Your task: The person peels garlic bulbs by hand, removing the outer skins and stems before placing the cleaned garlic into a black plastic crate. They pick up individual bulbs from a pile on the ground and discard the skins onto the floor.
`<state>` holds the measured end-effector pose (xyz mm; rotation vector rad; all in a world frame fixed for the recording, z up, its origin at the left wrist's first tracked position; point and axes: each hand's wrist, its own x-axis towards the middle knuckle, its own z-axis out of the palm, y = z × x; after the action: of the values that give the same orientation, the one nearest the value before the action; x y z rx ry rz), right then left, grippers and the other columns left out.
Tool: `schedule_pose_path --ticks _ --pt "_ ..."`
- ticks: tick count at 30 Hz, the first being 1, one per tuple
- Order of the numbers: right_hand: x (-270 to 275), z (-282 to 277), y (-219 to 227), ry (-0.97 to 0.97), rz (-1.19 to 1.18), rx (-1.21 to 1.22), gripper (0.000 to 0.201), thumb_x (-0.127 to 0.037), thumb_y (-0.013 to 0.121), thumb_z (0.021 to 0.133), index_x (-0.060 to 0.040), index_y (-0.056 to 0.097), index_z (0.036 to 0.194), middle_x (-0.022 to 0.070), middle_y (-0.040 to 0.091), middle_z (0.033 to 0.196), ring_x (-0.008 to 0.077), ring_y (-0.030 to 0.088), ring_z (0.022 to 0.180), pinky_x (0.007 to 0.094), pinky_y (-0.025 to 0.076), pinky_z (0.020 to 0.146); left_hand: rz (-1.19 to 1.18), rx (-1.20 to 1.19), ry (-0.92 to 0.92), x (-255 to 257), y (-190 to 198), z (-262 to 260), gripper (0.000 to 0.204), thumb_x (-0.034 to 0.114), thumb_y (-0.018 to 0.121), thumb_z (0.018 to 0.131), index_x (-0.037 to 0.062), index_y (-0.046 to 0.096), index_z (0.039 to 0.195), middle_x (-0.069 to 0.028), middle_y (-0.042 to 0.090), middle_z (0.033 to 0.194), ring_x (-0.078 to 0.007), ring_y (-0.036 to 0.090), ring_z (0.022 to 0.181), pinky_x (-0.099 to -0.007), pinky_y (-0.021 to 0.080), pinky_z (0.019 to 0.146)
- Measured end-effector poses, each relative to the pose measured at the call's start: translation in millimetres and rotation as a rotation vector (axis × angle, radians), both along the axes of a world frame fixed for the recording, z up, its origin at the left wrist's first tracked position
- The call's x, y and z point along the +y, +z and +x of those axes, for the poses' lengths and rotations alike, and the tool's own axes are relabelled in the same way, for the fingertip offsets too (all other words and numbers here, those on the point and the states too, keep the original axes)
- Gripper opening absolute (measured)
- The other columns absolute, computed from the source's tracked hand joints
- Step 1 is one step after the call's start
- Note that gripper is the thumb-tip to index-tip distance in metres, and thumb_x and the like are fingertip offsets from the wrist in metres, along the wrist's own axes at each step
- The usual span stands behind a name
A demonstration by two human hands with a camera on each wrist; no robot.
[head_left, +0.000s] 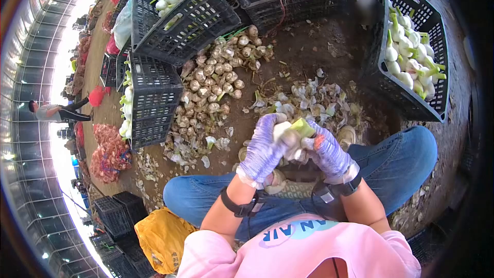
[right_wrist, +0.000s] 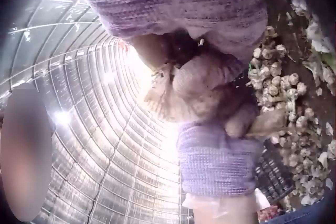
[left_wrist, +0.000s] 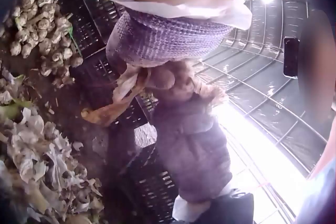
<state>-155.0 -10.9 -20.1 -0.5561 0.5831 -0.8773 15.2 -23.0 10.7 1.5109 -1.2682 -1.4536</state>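
Both hands wear knitted purple-and-white gloves and meet in front of the lap. My left hand (head_left: 263, 146) grips a garlic bulb (head_left: 282, 129), whose white side shows near its fingertips. From the bulb a cut green stem (head_left: 303, 127) points toward my right hand (head_left: 330, 150). The right fingers and thumb curl in against the same garlic, at its outer skin. In the left wrist view a brownish strip of skin (left_wrist: 113, 109) hangs down from the garlic. Papery skin (right_wrist: 163, 98) also shows between the gloves in the right wrist view. The gloves hide much of the bulb.
Unpeeled garlic bulbs (head_left: 213, 74) lie heaped on the dirt floor ahead, left. Loose peelings (head_left: 314, 98) spread before the feet. A black crate (head_left: 368, 67) of cleaned white garlic stands right; more crates (head_left: 195, 23) stand left and ahead. A yellow bag (head_left: 163, 239) lies beside the left knee.
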Motion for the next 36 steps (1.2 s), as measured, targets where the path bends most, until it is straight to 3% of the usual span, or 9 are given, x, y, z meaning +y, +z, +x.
schedule_pose_path --ticks 8,13,20,21,22,25,26,29,36 --pt "7.3 -4.2 -13.3 -0.098 0.413 -0.712 0.051 -0.029 0.065 0.08 0.0018 0.048 0.118 0.0154 0.06 0.102 0.027 0.061 0.085 0.0385 0.052 0.074 0.189 0.581 -0.128 -8.3 -5.8 28.9 0.057 0.041 0.078 0.067 0.006 0.057 0.106 -0.0046 0.06 0.098 -0.0151 0.058 0.09 -0.0273 0.048 0.079" --pt "-0.6 -6.1 -7.0 -0.214 0.316 -0.441 0.047 -0.026 0.057 0.086 0.0043 0.044 0.119 0.0212 0.056 0.109 0.0333 0.058 0.099 0.0492 0.05 0.088 -0.117 0.037 -0.012 -11.6 2.4 26.9 0.044 0.032 0.076 0.072 0.0005 0.063 0.1 -0.0068 0.059 0.102 -0.0172 0.056 0.098 -0.0297 0.045 0.086" --pt "-8.9 -15.5 9.0 -0.61 0.128 -0.725 0.034 -0.02 0.05 0.089 0.0053 0.047 0.111 0.0212 0.055 0.112 0.0305 0.053 0.108 0.0426 0.045 0.094 0.009 0.705 0.269 -3.7 -14.3 16.0 0.043 0.007 0.075 0.07 0.0036 0.059 0.11 -0.0096 0.061 0.107 -0.019 0.061 0.089 -0.0258 0.054 0.071" --pt "-18.8 -25.0 3.5 -0.659 -0.061 -0.698 0.028 -0.018 0.051 0.09 0.0015 0.051 0.109 0.0159 0.057 0.107 0.025 0.055 0.104 0.0371 0.046 0.093 0.008 0.707 0.271 -3.1 -17.9 19.4 0.043 0.007 0.075 0.07 0.0036 0.059 0.11 -0.0096 0.061 0.107 -0.019 0.061 0.089 -0.0258 0.054 0.071" --pt "-32.5 -55.5 -3.8 -0.724 -0.536 -0.024 0.015 -0.016 0.05 0.092 -0.0062 0.055 0.102 0.0053 0.058 0.099 0.0133 0.055 0.092 0.0265 0.044 0.088 -0.026 0.758 0.373 -3.3 -20.9 21.8 0.043 0.006 0.074 0.072 0.0037 0.057 0.112 -0.0102 0.061 0.108 -0.0202 0.061 0.092 -0.028 0.054 0.074" --pt "-24.8 -50.2 6.9 -0.79 0.027 0.01 0.022 -0.021 0.05 0.093 -0.014 0.053 0.113 0.0029 0.057 0.102 0.0101 0.054 0.092 0.0256 0.042 0.089 -0.049 0.825 0.544 -8.3 -17.3 20.7 0.046 0.007 0.071 0.075 0.002 0.052 0.117 -0.0123 0.06 0.11 -0.0233 0.061 0.098 -0.0337 0.055 0.082" --pt "-23.4 -39.2 22.0 -0.632 -0.009 -0.245 0.036 -0.028 0.057 0.088 -0.0134 0.05 0.12 0.0073 0.055 0.112 0.0167 0.055 0.102 0.0281 0.042 0.093 0.006 0.916 0.44 -11.2 -16.0 20.8 0.047 0.008 0.07 0.076 0.0011 0.051 0.118 -0.0128 0.059 0.11 -0.0233 0.061 0.097 -0.0339 0.055 0.081" --pt "-5.3 -7.3 9.0 -0.423 -0.459 0.521 0.062 -0.028 0.073 0.074 -0.0047 0.046 0.125 0.0125 0.052 0.119 0.027 0.053 0.108 0.0356 0.043 0.093 0.051 0.982 0.265 -11.8 -17.1 17.8 0.05 0.018 0.069 0.079 -0.0016 0.048 0.12 -0.014 0.059 0.109 -0.0232 0.061 0.095 -0.034 0.056 0.077" --pt "-6.8 4.3 8.4 -0.441 -0.927 0.861 0.039 -0.008 0.073 0.07 -0.0051 0.053 0.104 0.0105 0.057 0.097 0.0254 0.057 0.091 0.0338 0.048 0.076 0.277 0.819 0.184 2.0 -13.3 1.5 0.059 0.036 0.069 0.078 -0.0036 0.051 0.118 -0.0072 0.062 0.092 -0.0073 0.06 0.069 -0.0162 0.051 0.059"
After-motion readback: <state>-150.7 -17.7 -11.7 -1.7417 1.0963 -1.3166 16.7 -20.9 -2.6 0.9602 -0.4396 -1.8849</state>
